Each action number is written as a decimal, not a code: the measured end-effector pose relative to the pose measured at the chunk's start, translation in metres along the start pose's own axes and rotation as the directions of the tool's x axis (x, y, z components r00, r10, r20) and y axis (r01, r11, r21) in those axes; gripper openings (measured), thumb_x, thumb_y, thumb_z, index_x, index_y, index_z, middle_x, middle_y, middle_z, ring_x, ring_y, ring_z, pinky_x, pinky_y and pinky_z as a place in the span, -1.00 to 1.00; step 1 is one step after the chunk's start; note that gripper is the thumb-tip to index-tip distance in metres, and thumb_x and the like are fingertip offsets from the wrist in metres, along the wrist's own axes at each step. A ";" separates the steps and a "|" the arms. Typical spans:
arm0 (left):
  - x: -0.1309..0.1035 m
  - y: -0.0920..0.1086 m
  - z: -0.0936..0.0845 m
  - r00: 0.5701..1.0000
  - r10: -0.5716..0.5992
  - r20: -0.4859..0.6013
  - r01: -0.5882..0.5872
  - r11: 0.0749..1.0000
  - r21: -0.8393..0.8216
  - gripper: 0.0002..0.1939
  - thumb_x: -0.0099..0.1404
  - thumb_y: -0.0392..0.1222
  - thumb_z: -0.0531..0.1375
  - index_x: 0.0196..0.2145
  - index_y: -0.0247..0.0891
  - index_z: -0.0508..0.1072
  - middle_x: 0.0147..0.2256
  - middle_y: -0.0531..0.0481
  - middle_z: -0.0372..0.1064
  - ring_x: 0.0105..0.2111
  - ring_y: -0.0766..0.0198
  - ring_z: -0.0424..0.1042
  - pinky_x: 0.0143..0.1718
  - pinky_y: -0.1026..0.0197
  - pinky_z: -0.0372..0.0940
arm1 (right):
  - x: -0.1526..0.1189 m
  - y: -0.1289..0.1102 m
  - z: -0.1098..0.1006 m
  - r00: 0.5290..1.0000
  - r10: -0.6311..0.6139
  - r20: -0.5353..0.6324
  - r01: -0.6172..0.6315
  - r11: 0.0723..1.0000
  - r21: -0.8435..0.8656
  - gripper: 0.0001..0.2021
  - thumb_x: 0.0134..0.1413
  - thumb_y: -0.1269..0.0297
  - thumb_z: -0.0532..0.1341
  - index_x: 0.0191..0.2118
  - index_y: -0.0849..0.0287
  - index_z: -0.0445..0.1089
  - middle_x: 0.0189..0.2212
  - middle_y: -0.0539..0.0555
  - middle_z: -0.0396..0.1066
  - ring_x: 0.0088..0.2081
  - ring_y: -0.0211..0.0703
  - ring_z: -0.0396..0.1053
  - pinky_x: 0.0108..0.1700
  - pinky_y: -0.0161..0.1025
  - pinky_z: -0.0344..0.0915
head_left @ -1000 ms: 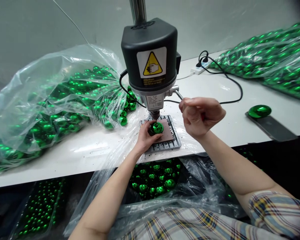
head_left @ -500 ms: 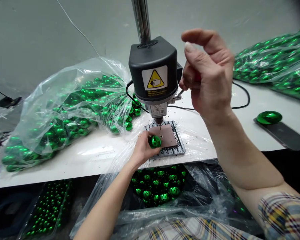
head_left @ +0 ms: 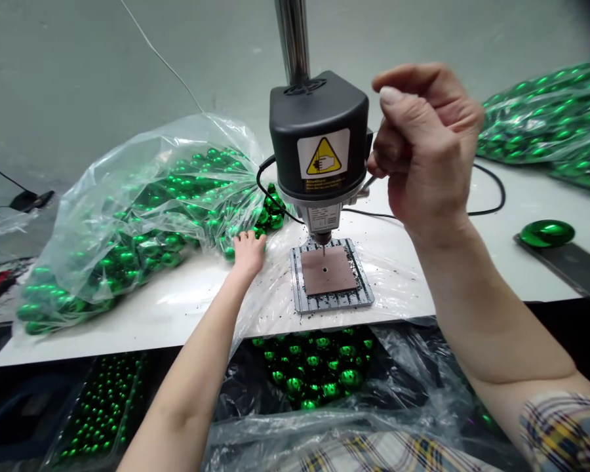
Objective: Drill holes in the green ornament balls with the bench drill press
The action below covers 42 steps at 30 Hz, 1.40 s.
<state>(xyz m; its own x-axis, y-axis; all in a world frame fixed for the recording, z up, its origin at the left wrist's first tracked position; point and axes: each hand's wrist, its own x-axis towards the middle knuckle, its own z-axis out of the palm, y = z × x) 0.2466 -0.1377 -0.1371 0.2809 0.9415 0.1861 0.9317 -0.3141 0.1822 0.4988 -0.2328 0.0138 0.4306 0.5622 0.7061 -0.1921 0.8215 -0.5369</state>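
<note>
My left hand (head_left: 250,252) reaches to the mouth of a clear bag on the left, its fingers curled over green shiny balls (head_left: 274,213); what is under the fingertips is mostly hidden. My right hand (head_left: 425,141) is raised beside the black drill head (head_left: 319,141), fingers closed round the feed lever, whose metal rod shows near the fingers. Below the drill bit lies a pinkish-brown plate (head_left: 328,278) with a small hole, on a slotted grey base (head_left: 334,301). No ball is on the plate.
The clear bag (head_left: 142,196) of green balls fills the left of the white table (head_left: 177,314). Another bag (head_left: 545,118) lies at back right. A green oval piece (head_left: 547,233) rests on a dark phone (head_left: 570,269). Below the table edge, green balls (head_left: 319,367) lie in plastic.
My left hand has moved left from the plate to the bag's mouth, and the ball it held is no longer seen in it. My right hand keeps its place by the drill. The view has shifted slightly.
</note>
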 end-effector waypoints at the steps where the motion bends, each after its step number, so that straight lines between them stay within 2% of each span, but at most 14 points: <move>1: -0.003 0.001 -0.003 0.998 0.003 -0.068 -0.007 0.998 -0.062 -0.76 0.16 -0.31 0.30 -0.18 -0.17 0.48 -0.09 -0.27 0.39 0.10 -0.29 0.27 0.13 -0.35 0.12 | 0.000 -0.001 0.000 1.000 0.010 0.011 -0.010 1.000 -0.012 -0.94 -0.01 0.29 0.40 -0.37 0.07 0.54 -0.68 -0.13 0.05 -0.70 -0.33 -0.09 -0.74 -0.23 -0.14; 4: -0.024 0.012 -0.013 0.968 -0.084 -0.235 -0.042 0.874 -0.485 -0.59 0.23 -0.07 0.31 0.02 -0.13 0.40 -0.09 -0.20 0.42 0.01 -0.13 0.38 0.06 -0.19 0.25 | 0.000 -0.001 0.000 0.999 0.031 0.012 -0.030 0.997 -0.074 -0.98 0.02 0.25 0.36 -0.38 -0.01 0.53 -0.69 -0.12 0.04 -0.69 -0.30 -0.09 -0.73 -0.22 -0.12; 5: -0.033 0.018 -0.016 0.972 -0.131 -0.197 -0.034 0.748 -0.663 -0.55 0.27 0.01 0.27 0.07 -0.12 0.35 -0.11 -0.17 0.43 -0.07 -0.05 0.44 -0.02 -0.11 0.32 | 0.000 -0.001 -0.001 1.000 0.028 0.005 -0.027 0.996 -0.083 -0.99 0.02 0.25 0.36 -0.38 -0.02 0.53 -0.69 -0.12 0.04 -0.69 -0.29 -0.11 -0.73 -0.22 -0.12; 7: -0.048 0.029 -0.019 0.989 -0.148 0.025 0.082 0.392 -0.916 -0.52 0.34 0.11 0.16 0.13 -0.10 0.27 -0.14 -0.14 0.46 -0.23 0.08 0.49 -0.18 0.00 0.38 | 0.000 0.000 -0.001 1.000 0.012 0.007 -0.012 0.996 -0.083 -0.99 0.01 0.24 0.36 -0.39 -0.03 0.53 -0.68 -0.11 0.05 -0.68 -0.28 -0.12 -0.74 -0.22 -0.10; 9: -0.060 0.040 -0.019 0.962 -0.050 0.267 0.271 0.084 -0.959 -0.52 0.35 0.16 0.10 0.12 -0.12 0.28 -0.12 -0.16 0.48 -0.29 0.12 0.52 -0.24 0.01 0.41 | 0.000 0.001 -0.003 1.000 0.002 0.019 -0.001 0.995 -0.095 -0.98 0.03 0.23 0.37 -0.38 -0.04 0.52 -0.66 -0.09 0.07 -0.67 -0.26 -0.09 -0.72 -0.22 -0.04; 10: -0.064 0.044 -0.018 0.938 0.002 0.348 0.348 -0.013 -0.937 -0.52 0.35 0.18 0.10 0.10 -0.13 0.30 -0.10 -0.18 0.49 -0.28 0.12 0.53 -0.23 0.00 0.42 | 0.001 0.002 -0.004 1.000 0.003 0.022 -0.001 0.993 -0.114 -0.97 0.05 0.22 0.36 -0.37 -0.05 0.51 -0.65 -0.09 0.09 -0.66 -0.25 -0.07 -0.71 -0.23 -0.02; 12: -0.069 0.050 -0.013 0.900 0.051 0.433 0.436 -0.121 -0.892 -0.51 0.30 0.20 0.17 0.04 -0.14 0.34 -0.08 -0.19 0.49 -0.25 0.11 0.54 -0.20 -0.01 0.44 | 0.001 0.002 -0.006 1.000 0.013 0.027 -0.009 0.987 -0.163 -0.96 0.09 0.17 0.35 -0.35 -0.07 0.50 -0.63 -0.08 0.09 -0.64 -0.24 -0.04 -0.69 -0.24 0.02; 14: -0.070 0.055 -0.007 0.889 0.036 0.456 0.456 -0.157 -0.876 -0.49 0.20 0.17 0.31 -0.01 -0.15 0.37 -0.09 -0.16 0.50 -0.27 0.16 0.53 -0.22 0.05 0.43 | 0.001 0.003 -0.007 0.999 0.016 0.039 -0.009 0.983 -0.185 -0.94 0.11 0.14 0.35 -0.33 -0.08 0.49 -0.64 -0.09 0.05 -0.64 -0.24 -0.05 -0.68 -0.24 0.04; 17: -0.070 0.061 0.005 0.914 -0.033 0.404 0.400 -0.085 -0.913 -0.36 0.06 0.09 0.45 0.02 -0.17 0.36 -0.16 -0.09 0.51 -0.39 0.28 0.47 -0.36 0.18 0.35 | 0.001 0.003 -0.008 0.998 0.007 0.055 0.002 0.986 -0.164 -0.96 0.12 0.17 0.34 -0.32 -0.07 0.50 -0.64 -0.10 0.03 -0.65 -0.24 -0.07 -0.68 -0.24 0.04; 22: -0.069 0.070 0.028 0.981 -0.084 0.176 0.190 0.225 -0.956 -0.29 0.02 0.06 0.47 0.07 -0.22 0.39 -0.16 -0.10 0.52 -0.22 0.22 0.48 -0.22 0.18 0.35 | 0.001 0.003 -0.008 0.999 0.013 0.042 -0.005 0.981 -0.195 -0.98 0.13 0.18 0.31 -0.31 -0.08 0.49 -0.60 -0.07 0.12 -0.62 -0.23 -0.01 -0.68 -0.27 0.04; 30: -0.061 0.079 0.047 0.995 0.052 0.090 0.062 0.394 -0.917 -0.37 0.03 -0.02 0.46 0.03 -0.23 0.44 -0.14 -0.10 0.50 -0.21 0.18 0.45 -0.16 0.11 0.35 | 0.002 0.003 -0.008 0.999 0.012 0.040 -0.004 0.979 -0.203 -0.97 0.13 0.19 0.29 -0.31 -0.06 0.49 -0.58 -0.06 0.19 -0.63 -0.24 0.03 -0.66 -0.26 0.12; 36: -0.066 0.086 0.047 0.994 0.082 -0.069 -0.106 0.655 -0.748 -0.44 0.01 -0.12 0.49 -0.02 -0.18 0.51 -0.19 -0.06 0.41 -0.18 0.12 0.37 -0.14 0.08 0.31 | 0.002 0.006 -0.010 0.998 -0.022 0.064 0.035 0.975 -0.218 -0.90 0.16 0.09 0.32 -0.27 -0.06 0.48 -0.59 -0.07 0.17 -0.63 -0.24 0.05 -0.67 -0.26 0.12; 39: -0.070 0.091 0.050 0.987 0.096 -0.125 -0.157 0.675 -0.721 -0.48 0.05 -0.14 0.48 -0.02 -0.17 0.49 -0.19 -0.05 0.40 -0.16 0.11 0.36 -0.10 0.06 0.31 | -0.001 0.004 -0.009 0.997 -0.030 0.072 0.043 0.982 -0.183 -0.94 0.17 0.14 0.34 -0.29 -0.06 0.49 -0.61 -0.10 0.14 -0.65 -0.26 0.01 -0.68 -0.24 0.08; 42: -0.072 0.094 0.053 0.988 0.072 -0.134 -0.148 0.657 -0.739 -0.49 0.06 -0.14 0.47 -0.02 -0.16 0.48 -0.19 -0.04 0.40 -0.14 0.09 0.36 -0.07 0.04 0.30 | -0.006 0.001 -0.007 0.996 -0.045 0.074 0.052 0.994 -0.093 -0.94 0.17 0.30 0.32 -0.32 -0.03 0.52 -0.53 -0.09 0.32 -0.68 -0.31 0.01 -0.70 -0.22 0.01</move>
<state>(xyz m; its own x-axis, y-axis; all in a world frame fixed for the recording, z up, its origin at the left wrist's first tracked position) 0.3261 -0.2285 -0.1848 0.3136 0.8916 0.3266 0.4002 -0.4360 0.8061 0.5015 -0.2362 0.0058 0.3723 0.5302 0.7618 -0.0867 0.8371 -0.5402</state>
